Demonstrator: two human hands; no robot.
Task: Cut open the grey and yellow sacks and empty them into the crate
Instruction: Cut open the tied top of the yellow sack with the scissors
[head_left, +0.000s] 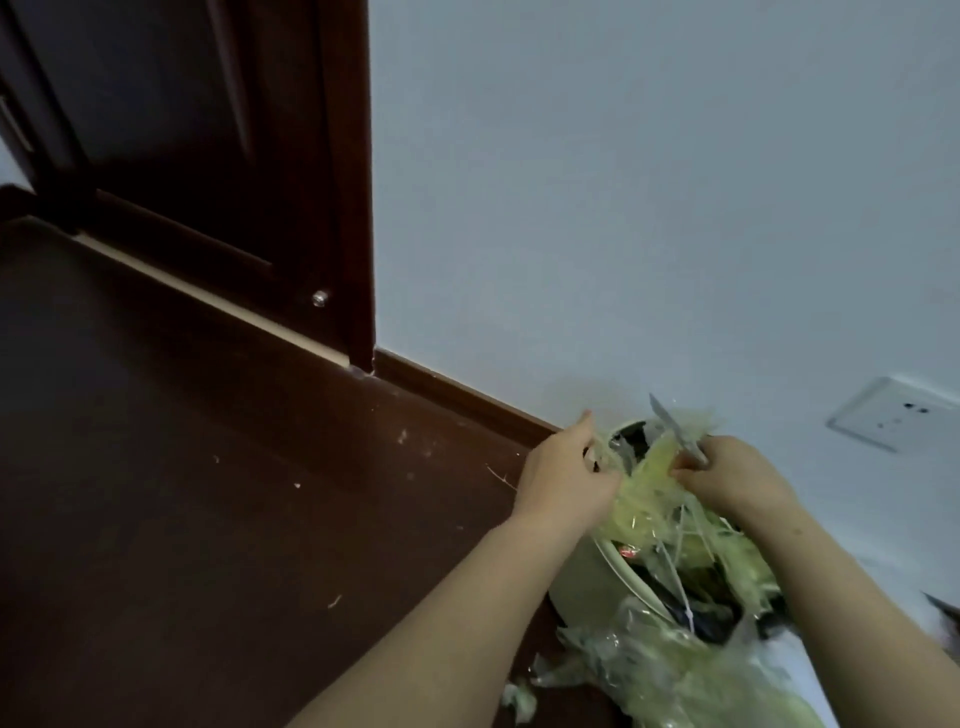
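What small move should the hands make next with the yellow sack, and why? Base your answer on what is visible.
Probably draw the knife through the stretched plastic between the hands. The left hand grips the yellow sack, the right hand holds the knife blade up, and the shredded sack hangs over the pale bin.

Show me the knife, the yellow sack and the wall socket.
knife (671, 427): head view, middle of the blade.
yellow sack (649, 478): head view, bunched upper part.
wall socket (893, 414): head view, faceplate centre.
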